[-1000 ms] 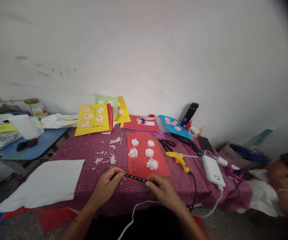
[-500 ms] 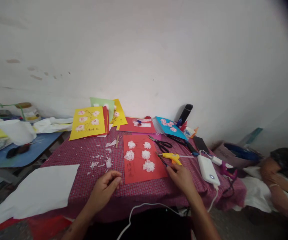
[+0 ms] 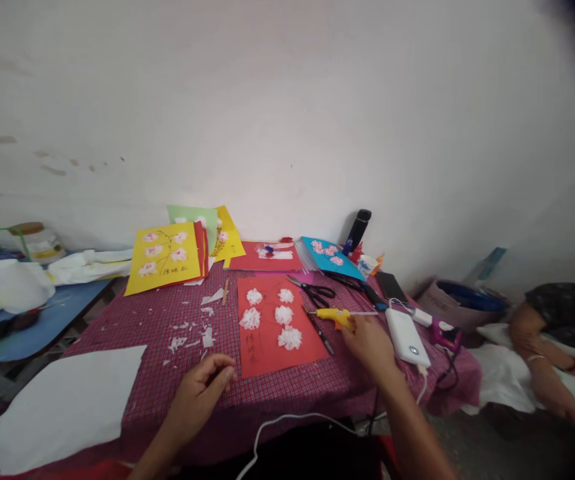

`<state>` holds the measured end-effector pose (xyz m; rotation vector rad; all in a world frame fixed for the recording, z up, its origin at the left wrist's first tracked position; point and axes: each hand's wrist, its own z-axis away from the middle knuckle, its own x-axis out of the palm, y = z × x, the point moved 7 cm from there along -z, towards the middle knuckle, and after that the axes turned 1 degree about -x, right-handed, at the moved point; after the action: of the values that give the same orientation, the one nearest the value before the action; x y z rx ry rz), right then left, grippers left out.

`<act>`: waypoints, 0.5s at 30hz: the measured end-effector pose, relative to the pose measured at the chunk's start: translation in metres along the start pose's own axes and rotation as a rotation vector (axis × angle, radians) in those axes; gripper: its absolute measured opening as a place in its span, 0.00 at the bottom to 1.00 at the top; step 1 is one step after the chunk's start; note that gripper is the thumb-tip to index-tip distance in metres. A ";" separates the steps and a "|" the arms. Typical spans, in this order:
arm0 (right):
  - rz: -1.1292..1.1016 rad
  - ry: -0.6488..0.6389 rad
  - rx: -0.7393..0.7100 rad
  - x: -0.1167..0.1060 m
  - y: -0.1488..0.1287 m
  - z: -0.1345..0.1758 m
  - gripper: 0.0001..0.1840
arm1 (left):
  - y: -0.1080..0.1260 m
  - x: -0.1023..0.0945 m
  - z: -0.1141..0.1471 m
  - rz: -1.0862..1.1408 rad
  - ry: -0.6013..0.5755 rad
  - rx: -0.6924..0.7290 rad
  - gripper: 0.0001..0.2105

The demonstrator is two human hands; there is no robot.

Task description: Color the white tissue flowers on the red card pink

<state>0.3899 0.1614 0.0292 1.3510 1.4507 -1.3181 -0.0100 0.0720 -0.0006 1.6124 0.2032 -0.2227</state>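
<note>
Scissors (image 3: 312, 291) nr white power bank (image 3: 406, 328), yellow card (image 3: 164, 250) at back.

— Where is the table (image 3: 287, 393) open?
— Along its near edge, between the left hand (image 3: 198, 395) and the red sheet (image 3: 272, 327); paper scraps (image 3: 192, 327) lie farther in.
— And the right edge?
— Crowded: glue gun (image 3: 334, 316), scissors (image 3: 312, 291), power bank (image 3: 406, 328), probably trailing cables.

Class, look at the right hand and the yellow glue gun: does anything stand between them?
Nothing visible does. The right hand is already on the glue gun at its handle; the dark pen lies just beside it, not between.
</note>
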 end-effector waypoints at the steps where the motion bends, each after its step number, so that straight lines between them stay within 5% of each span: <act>1: 0.006 -0.002 -0.002 0.003 0.004 -0.002 0.16 | 0.000 0.000 0.000 0.001 0.002 0.001 0.17; 10: -0.031 0.037 -0.012 0.017 0.016 0.000 0.16 | -0.001 0.000 -0.001 -0.007 -0.004 0.004 0.17; 15: -0.027 0.067 0.106 0.009 0.021 -0.031 0.17 | -0.002 0.002 -0.002 0.008 -0.002 -0.016 0.20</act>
<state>0.4130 0.1912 0.0228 1.4612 1.4661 -1.3968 -0.0087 0.0736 -0.0026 1.5971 0.1962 -0.2158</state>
